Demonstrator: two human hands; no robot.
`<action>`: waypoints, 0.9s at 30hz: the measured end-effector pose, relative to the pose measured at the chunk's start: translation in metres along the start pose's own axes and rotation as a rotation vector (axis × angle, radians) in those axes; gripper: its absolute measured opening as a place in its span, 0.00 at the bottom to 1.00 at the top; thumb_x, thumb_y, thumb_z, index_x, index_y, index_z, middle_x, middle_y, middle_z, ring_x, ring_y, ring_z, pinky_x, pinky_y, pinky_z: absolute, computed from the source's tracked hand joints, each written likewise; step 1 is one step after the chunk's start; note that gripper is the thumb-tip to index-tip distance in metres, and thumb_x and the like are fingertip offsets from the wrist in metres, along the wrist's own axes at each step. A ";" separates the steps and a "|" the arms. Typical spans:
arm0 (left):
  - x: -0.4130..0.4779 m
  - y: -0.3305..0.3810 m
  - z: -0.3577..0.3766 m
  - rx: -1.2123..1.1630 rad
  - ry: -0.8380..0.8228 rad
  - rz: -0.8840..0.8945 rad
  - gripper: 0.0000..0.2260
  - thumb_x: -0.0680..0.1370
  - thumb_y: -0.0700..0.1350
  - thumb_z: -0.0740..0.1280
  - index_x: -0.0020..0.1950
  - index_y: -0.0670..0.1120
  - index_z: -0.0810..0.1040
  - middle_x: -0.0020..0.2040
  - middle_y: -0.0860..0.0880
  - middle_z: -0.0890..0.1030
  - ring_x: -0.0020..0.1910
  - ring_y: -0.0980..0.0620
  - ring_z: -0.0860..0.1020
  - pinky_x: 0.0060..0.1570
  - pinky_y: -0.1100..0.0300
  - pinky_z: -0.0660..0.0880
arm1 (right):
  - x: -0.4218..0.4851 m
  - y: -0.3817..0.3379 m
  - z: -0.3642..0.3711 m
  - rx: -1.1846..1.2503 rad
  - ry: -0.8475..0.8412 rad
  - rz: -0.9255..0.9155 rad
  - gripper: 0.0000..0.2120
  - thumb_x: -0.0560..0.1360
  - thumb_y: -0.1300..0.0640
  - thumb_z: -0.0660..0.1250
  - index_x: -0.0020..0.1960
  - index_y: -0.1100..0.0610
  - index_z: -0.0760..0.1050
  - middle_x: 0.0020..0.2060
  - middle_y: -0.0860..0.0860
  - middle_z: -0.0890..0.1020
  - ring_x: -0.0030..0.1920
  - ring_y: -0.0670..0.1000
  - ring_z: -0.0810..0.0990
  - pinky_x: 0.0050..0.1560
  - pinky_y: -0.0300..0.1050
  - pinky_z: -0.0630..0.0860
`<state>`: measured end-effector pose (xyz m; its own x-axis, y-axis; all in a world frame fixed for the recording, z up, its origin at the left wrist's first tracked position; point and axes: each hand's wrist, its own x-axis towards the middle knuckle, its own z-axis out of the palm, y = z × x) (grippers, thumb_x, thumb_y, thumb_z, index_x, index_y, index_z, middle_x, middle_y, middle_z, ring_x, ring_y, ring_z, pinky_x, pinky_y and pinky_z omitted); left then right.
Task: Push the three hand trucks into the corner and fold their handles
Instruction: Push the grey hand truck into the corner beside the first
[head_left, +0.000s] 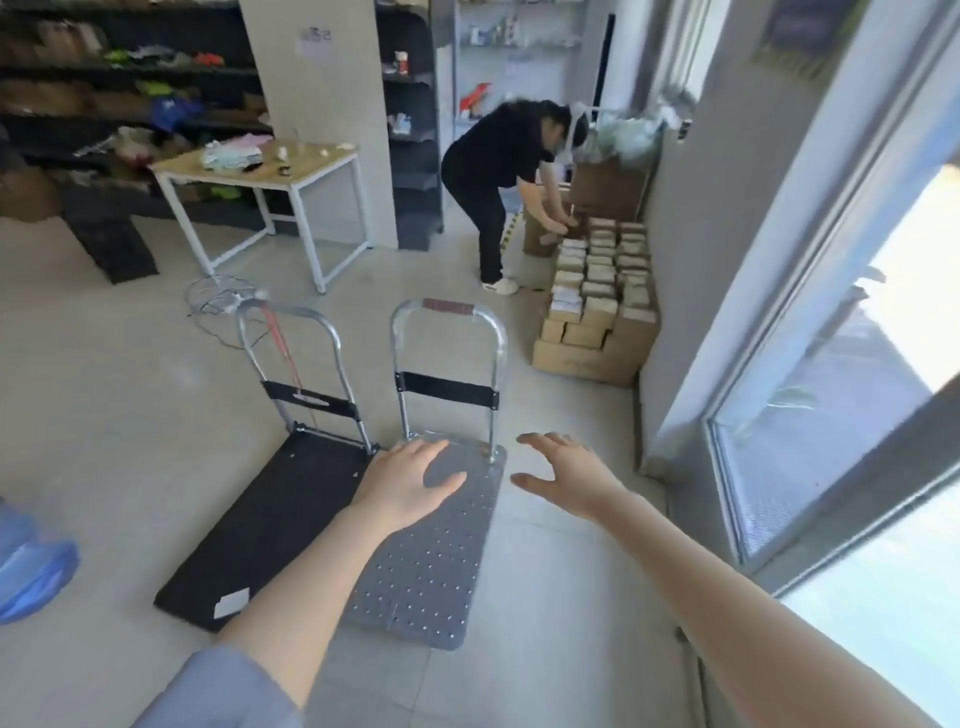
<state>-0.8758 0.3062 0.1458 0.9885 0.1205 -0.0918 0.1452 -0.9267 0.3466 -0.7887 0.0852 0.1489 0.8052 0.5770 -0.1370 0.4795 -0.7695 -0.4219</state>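
Two hand trucks stand side by side on the floor, both with their handles upright. The grey studded hand truck is on the right, its silver handle carrying a reddish grip. To its left stands the black hand truck with its own metal handle. A third hand truck is not in view. My left hand hovers over the grey deck's far end, fingers spread, holding nothing. My right hand reaches out to the right of that deck, open and empty.
Stacked cardboard boxes line the wall ahead on the right, where a person in black bends over them. A white-framed table and dark shelves stand on the left. A window runs along the right. A blue bag lies at far left.
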 end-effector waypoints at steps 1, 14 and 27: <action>0.024 0.012 0.000 -0.004 -0.013 0.043 0.29 0.76 0.65 0.56 0.73 0.53 0.61 0.74 0.51 0.65 0.73 0.50 0.62 0.72 0.50 0.59 | 0.005 0.018 -0.012 0.004 0.017 0.048 0.27 0.75 0.41 0.62 0.71 0.49 0.63 0.66 0.52 0.73 0.66 0.56 0.70 0.65 0.50 0.64; 0.283 0.109 0.017 0.012 -0.072 0.168 0.28 0.77 0.63 0.56 0.74 0.51 0.62 0.74 0.51 0.65 0.73 0.51 0.62 0.71 0.50 0.58 | 0.159 0.196 -0.111 0.025 0.053 0.186 0.28 0.75 0.41 0.62 0.71 0.49 0.62 0.69 0.52 0.70 0.69 0.54 0.67 0.68 0.52 0.64; 0.506 0.067 -0.008 -0.054 0.020 -0.058 0.27 0.77 0.62 0.57 0.73 0.51 0.63 0.73 0.50 0.67 0.71 0.48 0.64 0.69 0.51 0.62 | 0.420 0.258 -0.169 -0.015 -0.104 -0.021 0.28 0.75 0.40 0.61 0.72 0.47 0.60 0.70 0.52 0.69 0.69 0.56 0.67 0.69 0.52 0.63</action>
<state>-0.3659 0.3078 0.1300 0.9789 0.1810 -0.0950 0.2039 -0.8975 0.3911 -0.2678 0.0822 0.1338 0.7545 0.6180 -0.2210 0.5021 -0.7603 -0.4121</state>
